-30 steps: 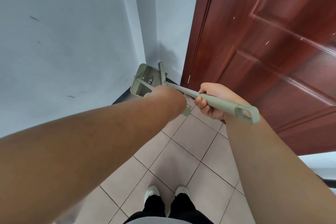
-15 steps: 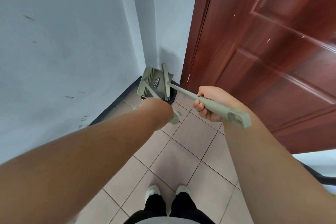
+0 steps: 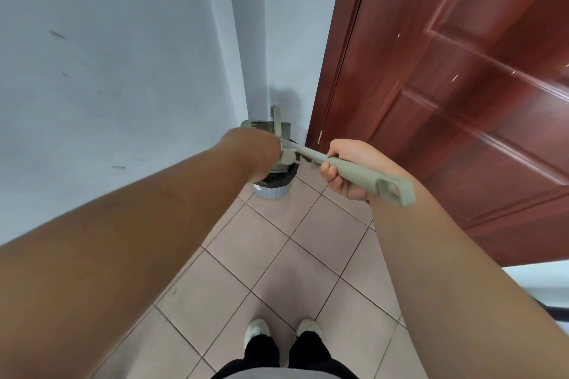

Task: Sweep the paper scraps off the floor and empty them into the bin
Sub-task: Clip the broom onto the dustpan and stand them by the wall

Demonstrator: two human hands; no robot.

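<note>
Head view showed the dustpan point(image 3: 265, 128) tipped over the bin point(image 3: 272, 189) in the corner at twelve o'clock. The right hand point(image 3: 348, 168) clenched the broom handle point(image 3: 363, 174), running toward eleven o'clock. The left hand point(image 3: 252, 151) was nearer; its fingers were hidden, grip unclear.

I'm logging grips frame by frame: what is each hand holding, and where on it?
Right hand grips the broom handle near its top end. Left hand seems to hold the dustpan handle over the bin, fingers hidden.
</note>
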